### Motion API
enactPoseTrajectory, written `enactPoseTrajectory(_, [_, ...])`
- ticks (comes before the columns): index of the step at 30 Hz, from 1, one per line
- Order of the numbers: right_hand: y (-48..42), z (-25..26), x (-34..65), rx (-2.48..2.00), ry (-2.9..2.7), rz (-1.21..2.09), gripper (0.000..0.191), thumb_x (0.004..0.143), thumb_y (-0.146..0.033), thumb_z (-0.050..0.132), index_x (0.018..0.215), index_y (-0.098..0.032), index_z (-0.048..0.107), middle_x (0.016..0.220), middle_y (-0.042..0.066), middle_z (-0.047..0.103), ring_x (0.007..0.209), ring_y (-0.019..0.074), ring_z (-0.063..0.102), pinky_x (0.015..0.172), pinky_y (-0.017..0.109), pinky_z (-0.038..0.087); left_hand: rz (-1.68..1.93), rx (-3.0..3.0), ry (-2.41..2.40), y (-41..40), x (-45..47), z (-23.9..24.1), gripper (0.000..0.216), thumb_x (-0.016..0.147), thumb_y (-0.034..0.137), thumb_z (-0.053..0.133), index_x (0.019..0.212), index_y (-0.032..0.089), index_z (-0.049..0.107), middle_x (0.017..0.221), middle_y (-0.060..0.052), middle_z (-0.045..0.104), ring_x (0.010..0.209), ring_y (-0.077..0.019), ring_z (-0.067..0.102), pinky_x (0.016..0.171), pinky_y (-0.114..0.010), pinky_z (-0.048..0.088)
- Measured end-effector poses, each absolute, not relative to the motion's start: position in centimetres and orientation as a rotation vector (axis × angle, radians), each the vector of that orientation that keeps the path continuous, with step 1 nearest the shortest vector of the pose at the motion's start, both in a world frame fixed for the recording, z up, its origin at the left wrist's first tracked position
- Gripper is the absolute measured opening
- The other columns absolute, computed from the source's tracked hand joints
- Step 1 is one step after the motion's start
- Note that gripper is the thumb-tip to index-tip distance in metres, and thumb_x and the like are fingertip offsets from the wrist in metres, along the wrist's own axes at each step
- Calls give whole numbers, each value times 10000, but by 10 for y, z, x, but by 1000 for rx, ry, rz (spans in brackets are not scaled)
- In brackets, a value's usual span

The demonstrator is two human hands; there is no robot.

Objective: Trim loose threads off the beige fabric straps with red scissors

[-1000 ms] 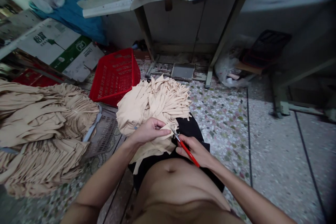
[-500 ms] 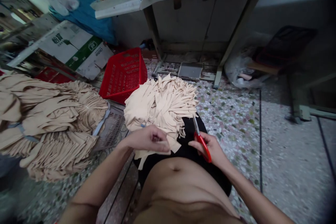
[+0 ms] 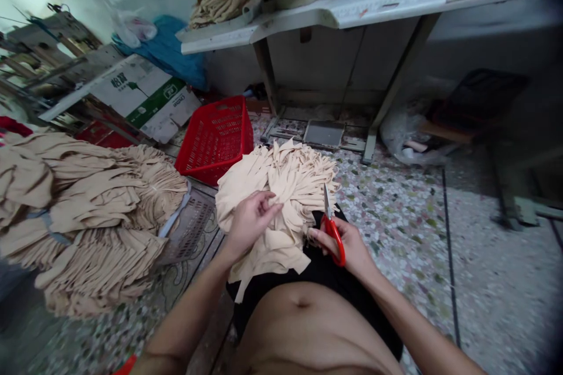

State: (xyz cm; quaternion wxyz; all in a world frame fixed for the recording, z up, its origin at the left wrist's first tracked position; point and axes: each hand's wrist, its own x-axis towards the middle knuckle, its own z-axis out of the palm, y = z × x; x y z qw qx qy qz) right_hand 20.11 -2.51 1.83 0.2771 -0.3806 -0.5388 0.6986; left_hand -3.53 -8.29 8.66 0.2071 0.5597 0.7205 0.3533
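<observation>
A bundle of beige fabric pieces [image 3: 246, 176] lies across my lap on black clothing, with narrow strips fanning out on its right side. Over the middle of it is my left hand [image 3: 251, 218], its fingers loosely curled and a gap showing between thumb and fingertips. No piece is visibly gripped there. My right hand [image 3: 347, 246] holds red-handled scissors [image 3: 335, 240], blades pointing up and away from me beside the bundle's right edge. The blades look closed or nearly so. A loose flap of fabric [image 3: 281, 255] hangs toward my belly.
Large beige fabric stacks [image 3: 92, 187], tied with bluish strips, rest on a grey plastic crate [image 3: 191, 225] at left. Beyond my lap stands a red basket [image 3: 215, 140]. A sewing table [image 3: 308, 20] spans the back, a pedal [image 3: 324, 133] beneath. A white-green carton [image 3: 145, 96] sits back left.
My left hand has moved forward from the near flap onto the middle of the bundle, letting the flap lie. The scissors stay in my right hand, turned more upright. The view has tilted up.
</observation>
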Motion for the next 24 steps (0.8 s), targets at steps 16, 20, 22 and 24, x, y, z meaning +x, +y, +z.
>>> enactPoseTrajectory(16, [1, 33, 169, -852, -1203, 1978, 429, 662, -386, 949, 758, -212, 569, 522, -44, 616, 447, 132, 554, 454, 230, 441, 945, 1863, 1596, -108, -11, 63, 124, 968, 282, 631, 1015, 173, 664, 1028, -92, 660, 971, -206, 637, 863, -318, 499])
enactPoseTrajectory(20, [14, 47, 179, -561, -1190, 2021, 403, 719, -358, 900, 702, -223, 521, 549, -37, 617, 427, 123, 537, 459, 250, 437, 879, 1565, 1692, -98, -18, 68, 352, 1082, 354, 381, 1101, 173, 682, 966, -68, 705, 902, -196, 656, 843, -305, 487])
enactPoseTrajectory(22, [23, 53, 184, -448, -1178, 2025, 435, 697, -370, 902, 688, -237, 488, 556, -35, 613, 423, 132, 540, 459, 268, 443, 766, 1484, 1681, -93, -22, 71, 459, 1083, 422, 359, 978, 155, 717, 824, -46, 687, 768, -184, 629, 736, -284, 470])
enactPoseTrajectory(24, [32, 58, 189, -445, -1197, 1984, 460, 676, -409, 905, 685, -250, 474, 554, -26, 612, 448, 161, 569, 470, 291, 460, 682, 1413, 1593, -88, -28, 76, 515, 1050, 505, 422, 871, 135, 733, 717, -32, 647, 669, -166, 576, 635, -261, 432])
